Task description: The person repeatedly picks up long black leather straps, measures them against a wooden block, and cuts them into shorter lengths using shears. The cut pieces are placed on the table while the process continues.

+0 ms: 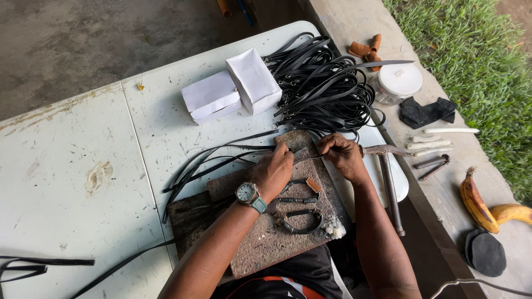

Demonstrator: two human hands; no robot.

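Observation:
My left hand (274, 170), with a wristwatch (249, 195) on its wrist, pinches a thin black strap (221, 160) on a worn brown work board (260, 238). My right hand (342, 155) grips the same strap's end a little to the right, over the board's far corner. Several long black straps trail left from my hands across the white table (66, 182). A few short strap pieces with buckles (299, 221) lie on the board just below my hands.
A big heap of black straps (324, 88) and two white boxes (233, 88) sit at the table's far side. A hammer (388, 177) lies by my right hand. On the concrete ledge are a white-lidded jar (398, 82), black cloth (426, 112), bananas (487, 205) and metal tools.

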